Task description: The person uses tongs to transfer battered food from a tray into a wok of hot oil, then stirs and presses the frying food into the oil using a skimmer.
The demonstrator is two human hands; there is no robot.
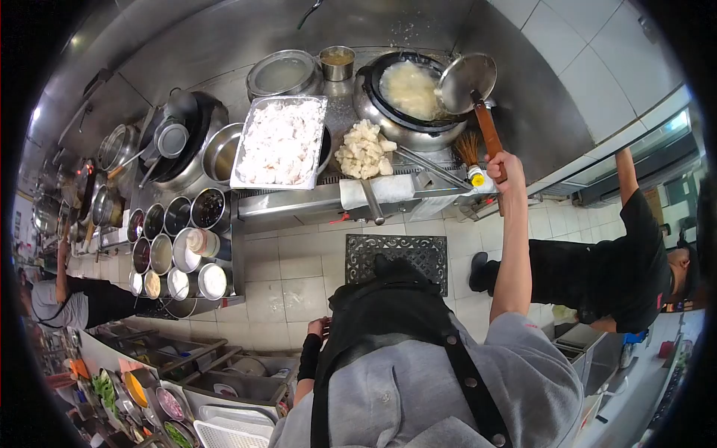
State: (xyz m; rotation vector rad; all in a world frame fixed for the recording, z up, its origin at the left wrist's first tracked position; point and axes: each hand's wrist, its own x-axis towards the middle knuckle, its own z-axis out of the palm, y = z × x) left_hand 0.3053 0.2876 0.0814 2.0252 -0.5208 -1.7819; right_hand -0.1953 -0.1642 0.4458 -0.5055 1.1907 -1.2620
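Note:
My right hand (506, 170) is wrapped around the wooden handle of a large round skimmer (467, 84). Its metal bowl is held at the right rim of a wok (364, 88), where pale food sits in foaming, light yellow liquid (411, 89). My left hand (320, 327) hangs low beside my apron; its fingers look loosely apart, with nothing visible in them. Left of the wok, a pile of pale, lumpy pieces (362, 151) rests above a handle (372, 203) that sticks out over the counter edge. A metal tray (320, 123) of white coated pieces stands farther left.
A whisk-like brush (468, 148) and a folded white cloth (377, 192) lie along the front edge. Several seasoning pots (178, 216) and another wok (198, 123) are at left. One person (597, 276) stands close on my right, another (71, 299) far left. A black mat (396, 243) lies underfoot.

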